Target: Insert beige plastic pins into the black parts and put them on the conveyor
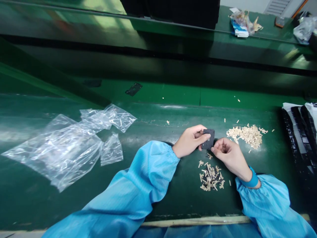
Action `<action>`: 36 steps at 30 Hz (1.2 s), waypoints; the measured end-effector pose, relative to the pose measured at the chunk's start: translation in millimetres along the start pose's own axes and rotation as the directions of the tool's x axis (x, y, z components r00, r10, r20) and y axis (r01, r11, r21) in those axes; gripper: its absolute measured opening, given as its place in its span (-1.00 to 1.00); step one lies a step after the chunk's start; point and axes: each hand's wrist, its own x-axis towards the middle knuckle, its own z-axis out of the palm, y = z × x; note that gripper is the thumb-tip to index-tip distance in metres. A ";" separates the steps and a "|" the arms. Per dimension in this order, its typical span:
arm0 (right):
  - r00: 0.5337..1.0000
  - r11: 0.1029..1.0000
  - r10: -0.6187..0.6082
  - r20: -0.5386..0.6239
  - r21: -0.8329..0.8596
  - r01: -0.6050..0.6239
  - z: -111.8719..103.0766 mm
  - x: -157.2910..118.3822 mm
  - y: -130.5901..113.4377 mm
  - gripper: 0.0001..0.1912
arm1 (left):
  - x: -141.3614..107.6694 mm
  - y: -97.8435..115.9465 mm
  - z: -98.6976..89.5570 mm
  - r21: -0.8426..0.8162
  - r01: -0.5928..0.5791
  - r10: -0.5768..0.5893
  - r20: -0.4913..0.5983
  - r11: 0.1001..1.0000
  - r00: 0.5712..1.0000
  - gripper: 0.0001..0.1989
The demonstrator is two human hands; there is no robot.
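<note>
A small flat dark part [208, 139] is pinched between the thumb and fingers of my left hand [191, 140], above the green work surface. Close by on its right, my right hand [230, 154] has its fingers curled and pressed together at the part's lower right edge; whatever is between those fingertips is too small to make out. Below both hands lies a pile of small beige and dark pieces [211, 177]. A larger pile of small beige pieces [248, 135] is beyond my right hand, with a few loose ones around it.
Clear plastic bags [64, 142] spread over the left side. Black strips with white sheets [297, 132] stand at the right edge. A dark flat part [133, 89] lies farther back, below a raised green ledge [160, 66]. Another plastic bag [241, 24] sits on the upper shelf.
</note>
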 end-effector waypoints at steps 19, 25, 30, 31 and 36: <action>0.987 0.965 0.005 0.159 0.256 -0.047 -8.9 0.0 0.3 -0.57 | -1.3 -7.1 0.0 -0.146 -0.033 0.035 0.013 0.989 0.999 -0.59; 0.985 0.933 0.043 0.170 0.344 -0.100 -8.8 0.3 -1.2 -0.54 | -2.9 -7.1 2.9 -0.155 -0.006 0.009 0.018 0.988 1.000 -0.55; 0.969 0.881 0.049 0.243 0.447 -0.157 -6.3 0.0 -1.6 -0.52 | -4.4 -10.3 8.1 -0.199 0.020 -0.011 0.046 0.980 0.999 -0.55; 0.975 0.885 0.042 0.218 0.445 -0.138 -6.1 0.0 -1.1 -0.53 | -4.3 -10.4 9.0 -0.219 0.027 -0.018 0.042 0.975 0.999 -0.55; 0.993 0.975 -0.048 -0.105 0.212 0.070 -10.3 1.9 2.3 -0.63 | -3.5 -5.4 9.9 -0.302 0.033 -0.047 -0.038 0.953 0.998 -0.50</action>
